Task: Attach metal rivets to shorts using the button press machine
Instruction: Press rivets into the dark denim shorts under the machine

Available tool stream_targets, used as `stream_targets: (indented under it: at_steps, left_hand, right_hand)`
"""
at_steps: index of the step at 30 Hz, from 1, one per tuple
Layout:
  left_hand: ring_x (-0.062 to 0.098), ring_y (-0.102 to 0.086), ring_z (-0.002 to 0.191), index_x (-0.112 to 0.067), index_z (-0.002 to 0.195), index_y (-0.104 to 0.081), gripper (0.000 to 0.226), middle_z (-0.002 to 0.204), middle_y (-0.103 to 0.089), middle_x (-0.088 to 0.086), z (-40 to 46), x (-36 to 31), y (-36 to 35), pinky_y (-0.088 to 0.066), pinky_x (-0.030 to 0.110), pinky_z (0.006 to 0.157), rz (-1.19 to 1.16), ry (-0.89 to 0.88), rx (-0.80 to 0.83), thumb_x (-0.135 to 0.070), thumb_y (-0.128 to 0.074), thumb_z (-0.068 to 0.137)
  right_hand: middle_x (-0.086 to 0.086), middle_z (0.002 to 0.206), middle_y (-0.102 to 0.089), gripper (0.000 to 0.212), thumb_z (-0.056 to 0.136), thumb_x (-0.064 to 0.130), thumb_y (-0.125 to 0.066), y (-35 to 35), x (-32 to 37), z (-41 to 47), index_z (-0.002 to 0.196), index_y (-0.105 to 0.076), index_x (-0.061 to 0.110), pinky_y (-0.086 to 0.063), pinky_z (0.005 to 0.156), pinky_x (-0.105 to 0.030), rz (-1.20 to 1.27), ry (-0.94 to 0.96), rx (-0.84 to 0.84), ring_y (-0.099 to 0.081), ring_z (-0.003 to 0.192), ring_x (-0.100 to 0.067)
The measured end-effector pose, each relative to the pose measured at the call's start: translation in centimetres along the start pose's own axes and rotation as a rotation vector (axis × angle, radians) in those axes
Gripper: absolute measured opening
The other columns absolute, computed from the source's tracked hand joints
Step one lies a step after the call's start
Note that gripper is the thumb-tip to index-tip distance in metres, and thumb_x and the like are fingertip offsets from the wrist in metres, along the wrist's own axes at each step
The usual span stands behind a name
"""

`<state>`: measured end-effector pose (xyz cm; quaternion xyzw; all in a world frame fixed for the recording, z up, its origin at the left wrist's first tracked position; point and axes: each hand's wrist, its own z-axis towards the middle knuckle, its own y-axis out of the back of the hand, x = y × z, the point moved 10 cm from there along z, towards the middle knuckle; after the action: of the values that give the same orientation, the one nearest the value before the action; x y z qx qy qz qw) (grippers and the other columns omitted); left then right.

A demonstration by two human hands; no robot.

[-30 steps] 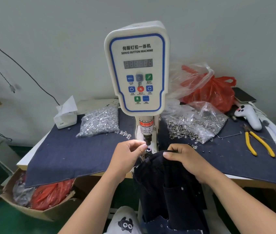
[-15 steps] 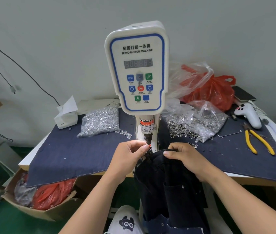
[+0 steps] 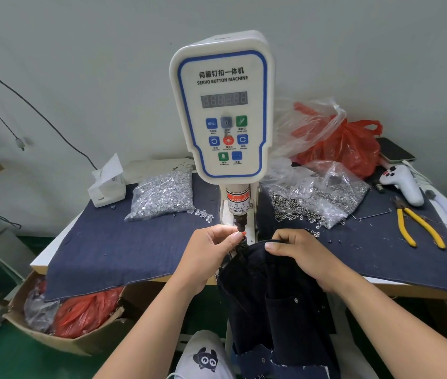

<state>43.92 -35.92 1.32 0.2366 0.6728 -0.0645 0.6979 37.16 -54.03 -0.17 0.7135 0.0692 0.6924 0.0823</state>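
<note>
1. Head view: a white button press machine (image 3: 222, 105) with a blue-edged control panel is seen standing at the middle of a table (image 3: 53, 250) covered by dark blue cloth (image 3: 124, 250).
2. Dark shorts (image 3: 277, 302) are draped over the table's front edge, their top edge lifted to the black punch (image 3: 240, 225) under the machine head.
3. The left hand (image 3: 206, 255) is held at the punch tip, thumb and forefinger pinched together on something small; what it is cannot be told.
4. The top edge of the shorts is gripped by the right hand (image 3: 301, 255), fingers curled over the fabric.
5. A clear bag of silver rivets (image 3: 162, 195) is seen left of the machine column; an opened bag of ring-shaped pieces (image 3: 320, 195) lies right of it.
6. Yellow-handled pliers (image 3: 416, 225) lie near the table's right end.
</note>
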Motion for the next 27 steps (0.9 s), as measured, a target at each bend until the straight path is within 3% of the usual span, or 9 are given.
stream_targets:
  at_steps: [8, 11, 13, 16, 18, 22, 23, 26, 27]
  left_hand:
    - [0.011, -0.076, 0.093, -0.03, 0.098, -0.082, 0.008, 0.093, -0.08, -0.008, -0.2, -1.2, 0.1, -0.061, 0.036, 0.087, 0.09, -0.042, 0.021, -0.032, -0.075, 0.098]
    - [0.005, -0.075, 0.095, -0.028, 0.108, -0.08, 0.011, 0.097, -0.08, -0.012, -0.5, -2.0, 0.3, -0.056, 0.025, 0.085, 0.153, -0.084, 0.016, -0.029, -0.074, 0.098]
    - [0.002, -0.073, 0.097, -0.027, 0.116, -0.075, 0.016, 0.101, -0.078, -0.015, -1.4, -2.4, 1.0, -0.055, 0.02, 0.088, 0.181, -0.12, -0.079, -0.027, -0.072, 0.1]
    - [-0.002, -0.069, 0.094, -0.03, 0.106, -0.068, 0.005, 0.097, -0.072, -0.023, -4.6, -1.9, 1.5, -0.05, 0.012, 0.082, 0.213, -0.17, -0.251, -0.029, -0.068, 0.101]
    - [-0.004, -0.065, 0.099, -0.033, 0.11, -0.062, 0.018, 0.102, -0.068, -0.024, -6.3, -1.1, 0.0, -0.049, 0.014, 0.083, 0.276, -0.173, -0.183, -0.04, -0.072, 0.097]
    - [-0.007, -0.058, 0.103, -0.042, 0.126, -0.05, 0.071, 0.114, -0.058, -0.027, -7.0, -0.3, -1.4, -0.047, 0.016, 0.08, 0.462, -0.035, 0.024, -0.079, -0.073, 0.069]
    - [-0.006, -0.059, 0.101, -0.042, 0.125, -0.054, 0.067, 0.113, -0.061, -0.026, -6.9, -0.3, -1.7, -0.049, 0.019, 0.081, 0.479, -0.005, 0.1, -0.077, -0.075, 0.071]
    - [-0.002, -0.065, 0.086, -0.032, 0.101, -0.073, 0.02, 0.093, -0.071, -0.022, -6.8, -1.3, -2.4, -0.052, 0.028, 0.081, 0.438, -0.048, 0.3, -0.051, -0.07, 0.097]
    - [0.0, -0.066, 0.086, -0.029, 0.098, -0.074, 0.018, 0.092, -0.072, -0.017, -6.9, -1.8, -2.4, -0.053, 0.028, 0.083, 0.351, -0.064, 0.342, -0.044, -0.066, 0.102]
  right_hand:
    - [0.0, 0.07, -0.052, 0.03, 0.088, 0.036, -0.073, -0.1, 0.1, -0.1, 0.07, -0.057, 0.017, -0.038, 0.077, -0.036, 0.021, -0.007, 0.0, -0.049, 0.071, -0.016]
    - [0.001, 0.069, -0.053, 0.029, 0.092, 0.032, -0.073, -0.1, 0.1, -0.2, 0.069, -0.059, 0.021, -0.039, 0.076, -0.035, 0.026, -0.019, 0.002, -0.05, 0.07, -0.014]
    - [0.001, 0.069, -0.055, 0.029, 0.092, 0.031, -0.074, 0.0, 0.0, -0.2, 0.069, -0.061, 0.02, -0.039, 0.076, -0.034, 0.033, -0.031, 0.004, -0.051, 0.069, -0.013]
    - [-0.004, 0.073, -0.064, 0.027, 0.091, 0.032, -0.076, -0.2, 0.2, -0.2, 0.077, -0.069, 0.01, -0.044, 0.079, -0.034, 0.03, -0.046, 0.023, -0.059, 0.072, -0.015]
    - [-0.007, 0.079, -0.07, 0.023, 0.09, 0.033, -0.077, -0.4, 0.4, -0.4, 0.083, -0.075, 0.011, -0.048, 0.079, -0.032, 0.035, -0.052, 0.057, -0.064, 0.075, -0.015]
    - [-0.002, 0.079, -0.073, 0.02, 0.088, 0.035, -0.078, -1.2, 1.7, -1.3, 0.083, -0.077, 0.016, -0.052, 0.068, -0.021, 0.086, -0.035, 0.169, -0.067, 0.072, -0.01]
    - [-0.002, 0.079, -0.072, 0.02, 0.087, 0.035, -0.078, -1.3, 2.0, -1.5, 0.082, -0.076, 0.016, -0.052, 0.067, -0.021, 0.113, -0.031, 0.187, -0.066, 0.071, -0.01]
    - [-0.001, 0.077, -0.067, 0.021, 0.087, 0.036, -0.075, -1.6, 3.1, -2.4, 0.079, -0.071, 0.017, -0.05, 0.064, -0.02, 0.21, -0.037, 0.238, -0.062, 0.068, -0.01]
    - [0.0, 0.076, -0.066, 0.02, 0.089, 0.035, -0.073, -1.6, 3.4, -2.6, 0.077, -0.07, 0.019, -0.05, 0.064, -0.019, 0.24, -0.041, 0.247, -0.061, 0.068, -0.009]
